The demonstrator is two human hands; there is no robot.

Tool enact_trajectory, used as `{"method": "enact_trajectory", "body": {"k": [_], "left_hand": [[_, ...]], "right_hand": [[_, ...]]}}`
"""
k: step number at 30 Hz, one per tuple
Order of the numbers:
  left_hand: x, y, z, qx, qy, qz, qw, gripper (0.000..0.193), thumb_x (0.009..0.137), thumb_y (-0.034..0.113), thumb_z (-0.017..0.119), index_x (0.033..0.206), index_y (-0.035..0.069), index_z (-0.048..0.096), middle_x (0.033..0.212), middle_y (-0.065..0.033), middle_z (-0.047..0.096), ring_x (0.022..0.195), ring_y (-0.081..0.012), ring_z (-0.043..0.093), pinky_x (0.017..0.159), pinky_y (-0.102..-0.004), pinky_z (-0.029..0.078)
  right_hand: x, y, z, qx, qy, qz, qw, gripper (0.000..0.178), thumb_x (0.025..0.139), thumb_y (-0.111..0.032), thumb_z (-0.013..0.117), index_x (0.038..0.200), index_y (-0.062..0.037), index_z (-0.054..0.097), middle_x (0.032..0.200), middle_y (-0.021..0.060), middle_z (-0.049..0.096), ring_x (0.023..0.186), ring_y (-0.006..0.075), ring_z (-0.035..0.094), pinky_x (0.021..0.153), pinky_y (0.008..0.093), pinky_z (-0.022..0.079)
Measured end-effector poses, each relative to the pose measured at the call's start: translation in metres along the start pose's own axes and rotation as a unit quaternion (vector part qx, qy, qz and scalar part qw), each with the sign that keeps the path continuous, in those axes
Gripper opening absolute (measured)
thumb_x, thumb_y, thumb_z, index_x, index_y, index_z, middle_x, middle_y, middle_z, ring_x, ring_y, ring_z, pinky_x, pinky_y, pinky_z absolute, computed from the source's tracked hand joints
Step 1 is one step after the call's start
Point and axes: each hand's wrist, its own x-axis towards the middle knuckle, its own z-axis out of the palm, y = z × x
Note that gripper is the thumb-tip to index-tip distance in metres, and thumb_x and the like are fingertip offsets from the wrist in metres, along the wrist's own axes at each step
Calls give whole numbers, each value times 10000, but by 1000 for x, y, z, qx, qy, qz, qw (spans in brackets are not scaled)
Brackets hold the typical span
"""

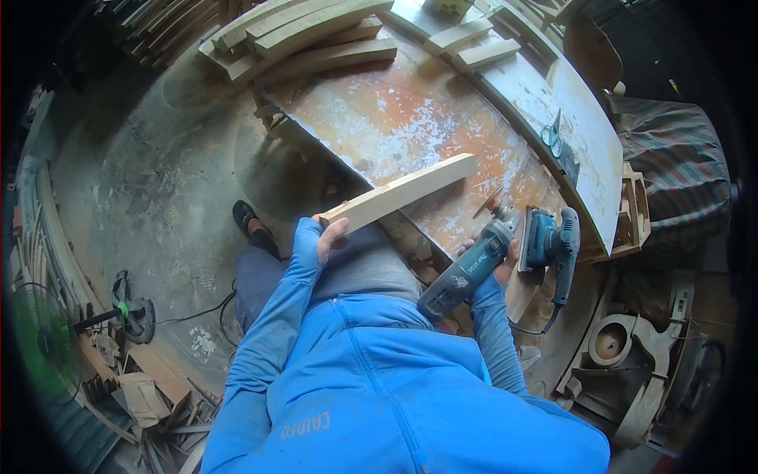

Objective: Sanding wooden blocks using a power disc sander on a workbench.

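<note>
My left hand (326, 237), in a blue sleeve that covers part of the palm, grips the near end of a pale wooden plank (403, 191) that slants up to the right over the workbench (395, 118). My right hand (505, 257) holds a teal angle grinder (467, 268) by its body, its head close to the plank's lower edge at the bench's near rim. A blue electric sander (551, 243) lies on the bench just right of the grinder.
Stacked wooden slats (304, 35) lie at the bench's far end, with more short blocks (474, 43) beside them. Scissors (550, 136) rest on a pale board at right. A fan (47, 340) and wood scraps (146, 395) sit on the dusty floor at left.
</note>
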Motion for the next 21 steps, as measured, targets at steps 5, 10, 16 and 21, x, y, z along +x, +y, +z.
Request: {"method": "enact_trajectory", "body": {"k": [5,10,16,21], "left_hand": [[3,-10,-10,-60,13,-26,998,526,904,435,717,1097,-45,622,846,-112,677,704,-189,665,651,-313,549],[3,-13,-14,-91,-3,-30,995,502,921,425,697,1107,-36,621,835,-118,683,704,-195,664,656,-321,546],[1,-5,-13,-180,4,-50,982,510,933,412,692,1173,-27,594,911,-149,686,735,-205,668,682,-320,543],[-1,4,-13,-250,15,-94,963,571,925,439,698,1228,-26,562,921,-159,682,729,-207,664,686,-321,538]], "right_hand": [[1,1,2,7,0,4,1000,651,805,-607,718,1160,-70,622,997,154,652,882,302,670,808,471,582],[-1,1,5,-3,5,1,1000,650,807,-602,722,1165,-71,610,993,150,648,883,300,672,797,468,586],[0,2,5,-5,6,13,1000,671,798,-617,727,1161,-67,598,995,147,642,881,298,670,787,462,590],[1,2,5,1,15,18,1000,681,796,-624,727,1137,-47,606,998,146,638,883,297,666,788,458,590]]}}
